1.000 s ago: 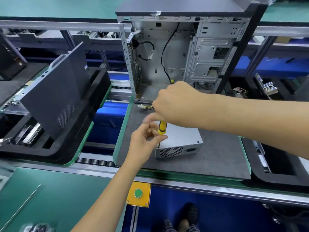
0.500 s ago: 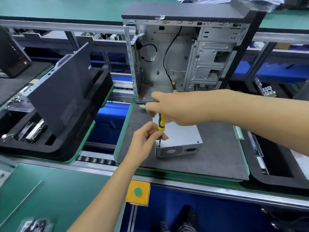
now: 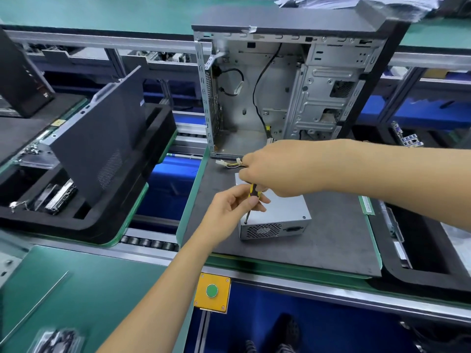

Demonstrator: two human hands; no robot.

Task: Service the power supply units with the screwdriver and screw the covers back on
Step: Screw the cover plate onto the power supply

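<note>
Mostly we lose the screwdriver (image 3: 254,191): right hand (image 3: 270,169) grips its handle, left hand (image 3: 233,208) pinches the shaft; tip meets power supply unit (image 3: 280,215).

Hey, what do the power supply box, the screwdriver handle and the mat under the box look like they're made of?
Power supply box: bare sheet metal by the look, silver with a dull sheen and a punched vent grille.
Screwdriver handle: likely moulded plastic or rubber, glossy yellow with black stripes; both hands hide most of it.
Mat: dark grey and matte, perhaps rubber or foam; the picture can't settle which.
</note>
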